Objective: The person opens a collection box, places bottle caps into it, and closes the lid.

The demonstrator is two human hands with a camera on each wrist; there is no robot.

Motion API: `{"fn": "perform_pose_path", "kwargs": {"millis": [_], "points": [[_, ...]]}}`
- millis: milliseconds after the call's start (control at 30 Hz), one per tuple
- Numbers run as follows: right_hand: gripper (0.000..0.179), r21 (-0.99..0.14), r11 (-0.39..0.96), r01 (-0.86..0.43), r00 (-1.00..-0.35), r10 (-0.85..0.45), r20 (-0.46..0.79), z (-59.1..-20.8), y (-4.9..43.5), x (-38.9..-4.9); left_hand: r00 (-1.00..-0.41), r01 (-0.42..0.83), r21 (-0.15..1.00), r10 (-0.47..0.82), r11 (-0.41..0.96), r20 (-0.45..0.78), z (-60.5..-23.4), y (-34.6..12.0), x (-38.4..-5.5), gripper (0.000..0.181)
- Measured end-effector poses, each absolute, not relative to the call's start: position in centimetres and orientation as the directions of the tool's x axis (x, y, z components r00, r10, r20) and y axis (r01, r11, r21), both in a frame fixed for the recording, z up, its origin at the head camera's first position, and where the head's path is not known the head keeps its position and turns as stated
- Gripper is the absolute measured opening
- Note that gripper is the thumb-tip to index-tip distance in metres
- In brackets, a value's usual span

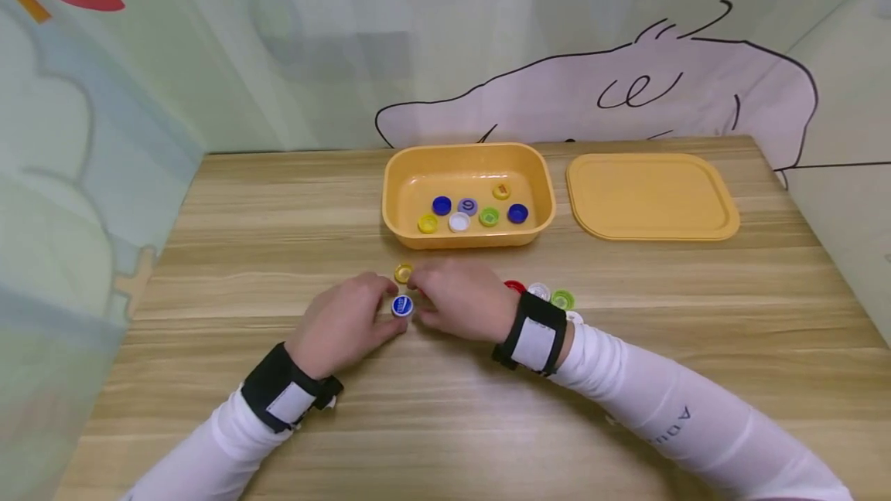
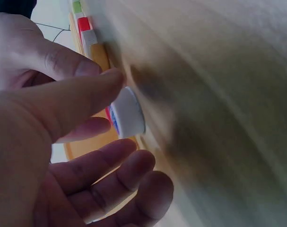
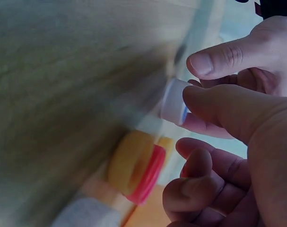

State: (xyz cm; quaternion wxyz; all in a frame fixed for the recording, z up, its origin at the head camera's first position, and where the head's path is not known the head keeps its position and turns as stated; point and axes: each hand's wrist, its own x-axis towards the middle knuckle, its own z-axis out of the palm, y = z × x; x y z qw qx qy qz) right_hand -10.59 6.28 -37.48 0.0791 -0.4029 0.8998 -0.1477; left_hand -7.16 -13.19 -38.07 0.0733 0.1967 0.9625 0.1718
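Just below and left of the head frame's centre, the blue-topped cap (image 1: 402,306), round with no long axis, sits face up between left hand (image 1: 344,325) and right hand (image 1: 465,300). Both hands' thumbs and fingers are parted; contact is unclear, neither clearly nearer.

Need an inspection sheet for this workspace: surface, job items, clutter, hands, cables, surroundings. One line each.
Surface: wood-grain table.
Job items: blue-topped cap between the hands; yellow cap just beyond it; red cap, white caps and green cap near the right wrist; seven caps inside the yellow tub.
Clutter: yellow lid, flat, right of the tub.
Hands: left hand and right hand flank the blue-topped cap; grip unclear.
Cables: nothing seen.
Surroundings: cartoon-printed backdrop behind the table.
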Motion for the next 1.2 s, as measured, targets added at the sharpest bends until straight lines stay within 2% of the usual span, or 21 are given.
{"fn": "perform_pose_path", "kwargs": {"millis": [233, 533, 833, 1033, 1200], "points": [[0.022, -0.367, 0.624, -0.690, -0.655, -0.754, -0.050, -38.3, 5.7, -10.5, -0.912, 0.360, 0.352, 0.405, 0.864, -0.062, -38.7, -13.0, -7.0, 0.024], [0.019, -0.392, 0.615, -0.684, -0.664, -0.747, -0.012, -38.5, 5.9, -10.4, -0.914, 0.356, 0.342, 0.399, 0.870, -0.065, -38.2, -12.7, -6.8, 0.025], [0.024, -0.435, 0.605, -0.667, -0.697, -0.713, 0.076, -36.2, 7.3, -10.5, -0.913, 0.396, 0.380, 0.403, 0.836, 0.065, -35.9, -12.2, -7.0, 0.027], [0.024, -0.422, 0.636, -0.646, -0.741, -0.655, 0.148, -33.9, 8.5, -11.2, -0.896, 0.443, 0.403, 0.413, 0.801, 0.165, -33.9, -11.1, -8.1, 0.031], [0.026, -0.420, 0.645, -0.638, -0.758, -0.622, 0.196, -32.9, 9.7, -12.2, -0.884, 0.467, 0.421, 0.421, 0.778, 0.202, -32.7, -9.8, -9.7, 0.029]]}}
